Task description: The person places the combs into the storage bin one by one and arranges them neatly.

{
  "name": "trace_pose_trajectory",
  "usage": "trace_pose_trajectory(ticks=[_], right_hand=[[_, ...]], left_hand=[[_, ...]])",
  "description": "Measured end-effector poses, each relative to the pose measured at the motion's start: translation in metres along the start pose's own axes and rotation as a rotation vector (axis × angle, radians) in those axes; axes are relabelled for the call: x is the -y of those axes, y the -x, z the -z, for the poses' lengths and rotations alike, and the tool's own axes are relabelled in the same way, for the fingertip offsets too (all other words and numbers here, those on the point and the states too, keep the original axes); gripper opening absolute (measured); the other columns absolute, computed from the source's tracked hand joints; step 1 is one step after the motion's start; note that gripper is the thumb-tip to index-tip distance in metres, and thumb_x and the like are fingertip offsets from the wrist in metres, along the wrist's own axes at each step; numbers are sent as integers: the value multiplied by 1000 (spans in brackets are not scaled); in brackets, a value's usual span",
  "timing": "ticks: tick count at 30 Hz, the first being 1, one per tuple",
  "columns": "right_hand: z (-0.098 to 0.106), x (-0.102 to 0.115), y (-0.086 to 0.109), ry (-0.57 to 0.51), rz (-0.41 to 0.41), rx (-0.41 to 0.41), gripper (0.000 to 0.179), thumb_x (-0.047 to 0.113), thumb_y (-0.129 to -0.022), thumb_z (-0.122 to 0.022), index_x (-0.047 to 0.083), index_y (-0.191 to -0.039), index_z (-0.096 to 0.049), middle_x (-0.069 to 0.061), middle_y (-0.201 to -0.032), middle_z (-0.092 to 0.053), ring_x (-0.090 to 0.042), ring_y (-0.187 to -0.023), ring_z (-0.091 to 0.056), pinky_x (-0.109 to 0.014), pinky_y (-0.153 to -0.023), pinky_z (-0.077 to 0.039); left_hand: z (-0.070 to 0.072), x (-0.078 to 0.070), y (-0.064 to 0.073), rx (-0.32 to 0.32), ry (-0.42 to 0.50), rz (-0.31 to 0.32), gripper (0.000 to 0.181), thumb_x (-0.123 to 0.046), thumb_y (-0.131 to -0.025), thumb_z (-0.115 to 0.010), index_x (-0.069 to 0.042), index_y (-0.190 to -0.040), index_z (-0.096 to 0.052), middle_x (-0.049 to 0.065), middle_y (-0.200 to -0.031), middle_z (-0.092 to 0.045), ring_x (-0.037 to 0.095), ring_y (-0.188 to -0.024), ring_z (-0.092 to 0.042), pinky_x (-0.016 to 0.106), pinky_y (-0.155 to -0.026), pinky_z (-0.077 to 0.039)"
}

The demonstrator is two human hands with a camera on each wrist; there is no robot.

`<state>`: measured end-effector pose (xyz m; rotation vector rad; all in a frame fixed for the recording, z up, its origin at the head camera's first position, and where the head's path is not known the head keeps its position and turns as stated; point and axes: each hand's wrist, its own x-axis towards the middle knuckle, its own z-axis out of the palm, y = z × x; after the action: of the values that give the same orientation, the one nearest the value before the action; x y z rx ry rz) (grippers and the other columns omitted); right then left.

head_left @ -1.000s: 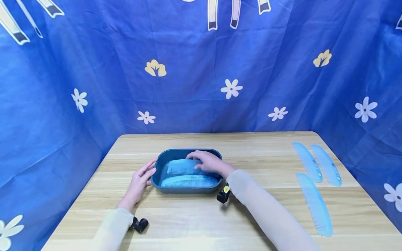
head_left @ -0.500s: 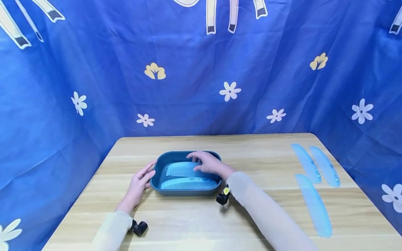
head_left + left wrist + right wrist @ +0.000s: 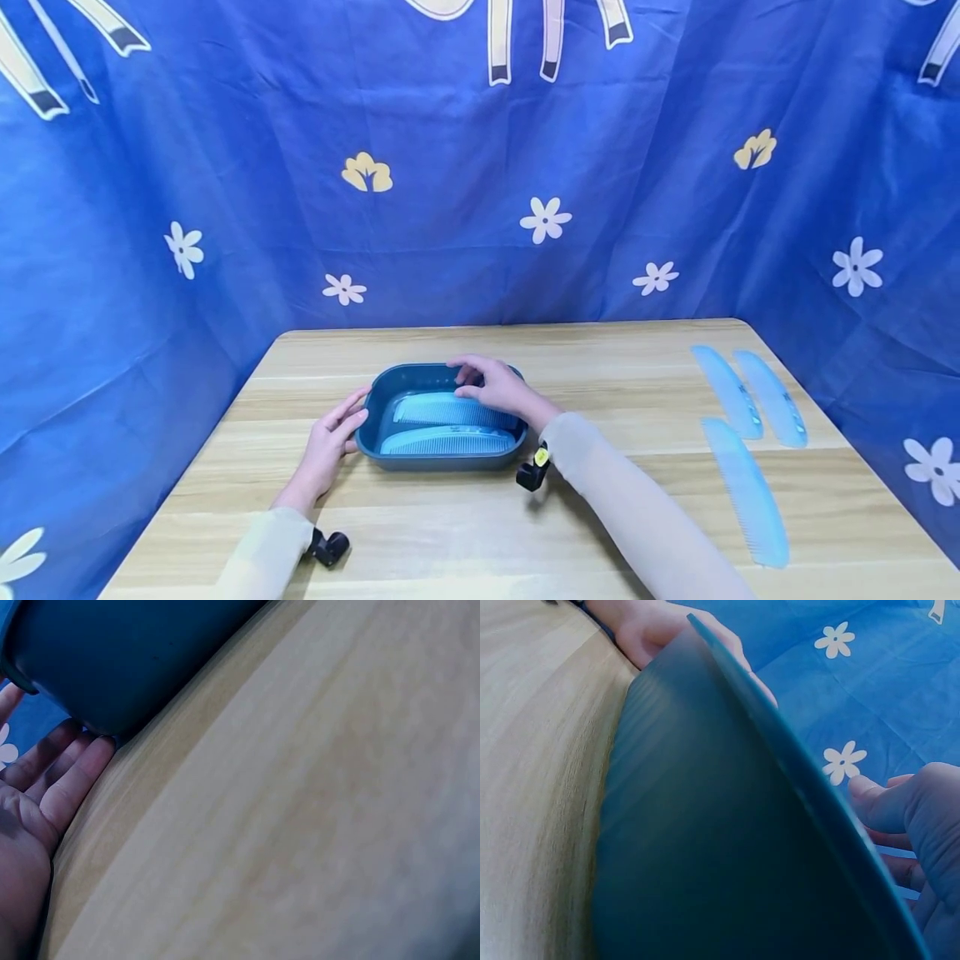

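A dark blue-green oval bin (image 3: 442,463) stands on the table in the head view. Two light blue combs lie inside it side by side: a rear comb (image 3: 435,408) and a front comb (image 3: 442,442) with a printed mark on its spine. My left hand (image 3: 326,446) rests against the bin's left end; in the left wrist view its fairly straight fingertips touch the outer wall low down. Over the bin's right half, my right hand (image 3: 498,390) has loosely bent fingers, with the thumb near the rear comb's upper edge. That hand hides part of the rear comb.
Three more light blue combs lie at the table's right: a left one (image 3: 726,390), a right one (image 3: 772,398) and a nearer one (image 3: 746,492). A blue patterned curtain (image 3: 450,250) surrounds the wooden table (image 3: 450,533) at the back and sides.
My right thumb has lifted from the rear comb's face up to its top edge, and the fingers have shifted slightly. The left hand stays at the bin's end. The head view has tilted a little.
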<state>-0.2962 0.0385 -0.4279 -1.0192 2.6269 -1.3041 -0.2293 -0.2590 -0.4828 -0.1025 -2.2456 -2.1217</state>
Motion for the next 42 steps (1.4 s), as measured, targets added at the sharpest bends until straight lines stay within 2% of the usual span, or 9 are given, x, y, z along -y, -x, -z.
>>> trace_pose_trajectory(ticks=[6,13,23,32,37,42], right_hand=[[3,1,2,-10,26,-22,45,15,-85,-69,12,-128,-54,5,-93,-61,-8,-87,-56,-25,-75,-49],[5,0,8,-48,47,-26,49,14,-86,-68,15,-132,-51,2,-93,-61,-9,-85,-56,-24,-73,-50],[10,1,17,-77,123,-79,46,9,-85,-68,4,-128,-53,0,-90,-62,-10,-81,-58,-26,-75,-50],[19,6,28,-174,82,-129,42,10,-85,-68,12,-125,-56,3,-89,-63,-11,-80,-59,-27,-70,-50],[23,10,34,-229,75,-136,41,10,-86,-68,12,-125,-56,0,-90,-63,-15,-80,-59,-28,-69,-51],[28,11,40,-293,41,-153,43,8,-85,-68,11,-126,-55,-5,-91,-63,-18,-77,-58,-29,-62,-52]], left_hand=[[0,-1,-1,1,-1,-14,50,-29,-94,-56,-13,-140,-43,5,-118,-51,10,-91,-62,29,-70,-55],[0,0,1,11,18,-16,51,-28,-94,-57,-11,-140,-43,1,-117,-54,11,-92,-63,29,-70,-56],[0,0,0,4,-7,-4,50,-30,-94,-56,-14,-140,-43,8,-124,-48,9,-95,-61,29,-71,-55],[0,1,-1,3,-2,-13,49,-28,-94,-56,-14,-139,-45,5,-120,-50,9,-94,-61,28,-70,-55],[0,0,0,-5,-12,-2,50,-30,-94,-56,-14,-140,-44,7,-122,-48,9,-94,-61,29,-71,-55],[0,0,1,-4,-13,-2,51,-30,-94,-56,-15,-140,-43,8,-122,-47,9,-95,-61,29,-71,-55]])
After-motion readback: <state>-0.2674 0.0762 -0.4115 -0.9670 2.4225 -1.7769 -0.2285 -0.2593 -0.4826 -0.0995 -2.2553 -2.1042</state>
